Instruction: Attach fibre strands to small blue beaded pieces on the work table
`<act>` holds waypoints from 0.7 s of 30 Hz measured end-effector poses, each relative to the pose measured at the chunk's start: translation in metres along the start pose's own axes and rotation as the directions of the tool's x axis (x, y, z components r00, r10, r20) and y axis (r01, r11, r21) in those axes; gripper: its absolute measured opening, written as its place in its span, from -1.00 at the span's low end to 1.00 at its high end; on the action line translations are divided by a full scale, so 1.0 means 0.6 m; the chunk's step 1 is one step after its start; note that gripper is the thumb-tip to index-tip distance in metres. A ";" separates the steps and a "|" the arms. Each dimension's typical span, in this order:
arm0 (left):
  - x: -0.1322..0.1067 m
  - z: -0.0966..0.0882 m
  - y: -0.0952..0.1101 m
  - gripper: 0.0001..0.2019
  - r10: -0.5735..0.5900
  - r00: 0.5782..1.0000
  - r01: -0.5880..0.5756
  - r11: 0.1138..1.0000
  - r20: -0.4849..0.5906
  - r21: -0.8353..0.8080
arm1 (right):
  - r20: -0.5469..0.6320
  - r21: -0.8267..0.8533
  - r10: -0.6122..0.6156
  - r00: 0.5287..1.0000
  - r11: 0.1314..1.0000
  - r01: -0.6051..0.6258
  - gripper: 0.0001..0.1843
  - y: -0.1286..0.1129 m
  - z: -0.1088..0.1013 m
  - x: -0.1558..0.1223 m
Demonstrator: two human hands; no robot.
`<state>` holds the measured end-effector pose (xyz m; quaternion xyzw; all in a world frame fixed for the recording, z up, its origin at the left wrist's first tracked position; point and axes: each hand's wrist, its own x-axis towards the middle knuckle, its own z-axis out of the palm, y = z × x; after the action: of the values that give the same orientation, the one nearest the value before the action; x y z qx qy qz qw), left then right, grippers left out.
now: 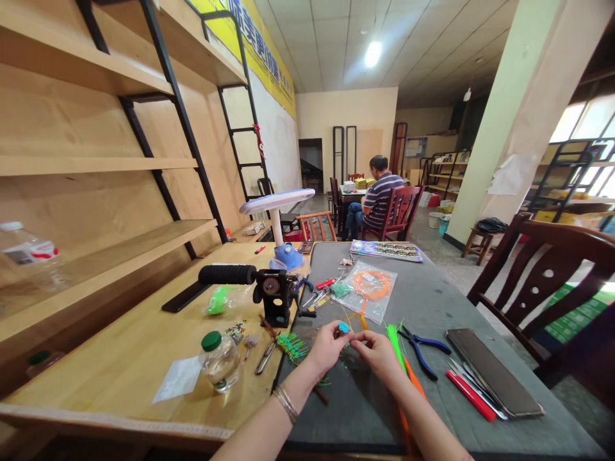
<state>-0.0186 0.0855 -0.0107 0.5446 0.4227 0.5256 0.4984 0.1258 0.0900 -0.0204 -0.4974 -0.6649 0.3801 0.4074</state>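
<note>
Over the grey mat [446,288], my left hand [325,350] is closed on a small turquoise piece with a bumpy surface [343,327]. My right hand [376,356] meets it fingertip to fingertip in a pinch; whatever lies between those fingers is too small to make out. To the left of my hands lies a green bristly sprig [292,346] on a brown stem. Bright green strands [394,342] and orange strands [414,378] run beside and under my right forearm. Blue-handled pliers [425,349] lie open to the right.
A black crank device [275,298] and a jar with green lid [218,365] stand at left. A bag with an orange coil [372,288] lies ahead. A phone [494,371], tweezers and a red pen [471,396] are at right. Another person [382,198] sits farther back.
</note>
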 end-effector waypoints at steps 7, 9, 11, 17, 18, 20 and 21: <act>0.003 0.002 -0.008 -0.77 0.046 0.999 -0.046 0.997 0.013 0.057 | 0.036 0.021 0.001 0.999 1.000 -0.001 -0.73 0.015 0.001 -0.006; 0.005 0.000 -0.010 -0.80 0.071 0.997 -0.073 0.994 0.020 0.083 | 0.041 0.029 0.007 0.999 1.000 -0.009 -0.73 0.020 0.001 -0.007; 0.005 -0.001 -0.013 -0.83 0.096 0.995 -0.099 0.989 0.031 0.107 | 0.029 0.040 0.016 0.999 0.999 -0.017 -0.73 0.025 -0.002 -0.006; 0.002 -0.003 -0.008 -0.91 0.174 0.982 -0.187 0.953 0.076 0.240 | 0.002 0.158 0.048 0.999 0.986 -0.048 -0.72 0.022 -0.018 0.000; 0.001 -0.003 -0.006 -0.92 0.193 0.977 -0.210 0.937 0.089 0.279 | 0.001 0.183 0.060 0.998 0.981 -0.059 -0.74 0.020 -0.021 0.001; -0.001 -0.002 -0.001 -0.94 0.234 0.965 -0.262 0.899 0.122 0.350 | -0.010 0.232 0.092 0.996 0.969 -0.087 -0.75 0.012 -0.027 0.002; -0.003 -0.002 0.001 -0.93 0.253 0.957 -0.289 0.879 0.143 0.380 | -0.019 0.256 0.113 0.993 0.961 -0.104 -0.74 0.008 -0.030 0.003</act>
<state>-0.0199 0.0837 -0.0107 0.7111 0.4173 0.4685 0.3174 0.1434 0.0946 -0.0177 -0.4827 -0.5754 0.4758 0.4577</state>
